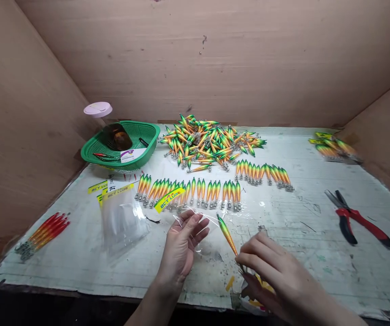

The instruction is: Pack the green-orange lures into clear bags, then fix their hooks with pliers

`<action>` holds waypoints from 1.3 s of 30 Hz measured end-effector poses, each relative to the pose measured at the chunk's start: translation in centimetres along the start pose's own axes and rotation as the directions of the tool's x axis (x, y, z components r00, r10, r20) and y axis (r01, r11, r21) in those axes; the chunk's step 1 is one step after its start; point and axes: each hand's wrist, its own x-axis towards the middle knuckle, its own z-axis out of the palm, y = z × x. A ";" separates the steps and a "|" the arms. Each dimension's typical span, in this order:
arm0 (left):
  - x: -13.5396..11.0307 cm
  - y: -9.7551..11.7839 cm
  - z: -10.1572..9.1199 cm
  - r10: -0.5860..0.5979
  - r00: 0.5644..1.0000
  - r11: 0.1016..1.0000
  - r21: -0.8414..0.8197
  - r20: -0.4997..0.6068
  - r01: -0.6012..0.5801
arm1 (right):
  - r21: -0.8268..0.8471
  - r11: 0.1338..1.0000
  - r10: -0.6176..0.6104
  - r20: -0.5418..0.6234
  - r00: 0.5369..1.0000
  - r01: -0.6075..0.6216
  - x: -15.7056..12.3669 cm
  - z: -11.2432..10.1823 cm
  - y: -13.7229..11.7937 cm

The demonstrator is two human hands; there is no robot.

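My left hand (pixel 184 244) is closed on a clear plastic bag (pixel 201 222), whose yellow-and-green "BCT LURE" header (pixel 169 200) points up and to the left. Its thumb and fingers pinch the bag near the open end. Just to the right, my right hand (pixel 269 267) grips a squid jig (pixel 227 233) by its lower end. That jig is green at the tip and orange-gold along the body, tilted with the tip toward the bag but apart from my left hand. My right fingers hide its hook end. Beyond the hands, several matching jigs (pixel 210 190) lie side by side in a row.
A large heap of jigs (pixel 208 140) lies at the back, a shorter row (pixel 262 174) right of it. Left are a green basket (pixel 154 145), empty bags (pixel 122 222) and red jigs (pixel 45 233). Right are red-handled pliers (pixel 359 219) and packed jigs (pixel 334 147).
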 end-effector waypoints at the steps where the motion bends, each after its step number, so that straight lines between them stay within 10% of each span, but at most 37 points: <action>1: 0.0 -0.1 -0.1 0.003 1.000 1.000 0.000 -0.003 -0.003 | -0.019 1.000 -0.014 -0.027 1.000 0.014 0.2 0.4 0.0; 12: 0.2 1.0 -0.5 -0.017 1.000 1.000 -0.022 -0.016 0.016 | 0.029 0.998 -0.059 0.103 0.993 0.056 -0.1 -1.4 -0.7; 21: -1.3 0.0 -0.2 -0.138 0.980 0.989 0.077 0.145 0.127 | -0.343 0.931 -0.177 -0.120 0.977 0.127 1.2 2.1 0.4; 39: -1.5 1.4 -0.2 -0.227 0.945 0.974 0.067 0.235 0.218 | -0.353 0.929 -0.197 -0.227 0.954 0.108 -0.2 2.1 1.4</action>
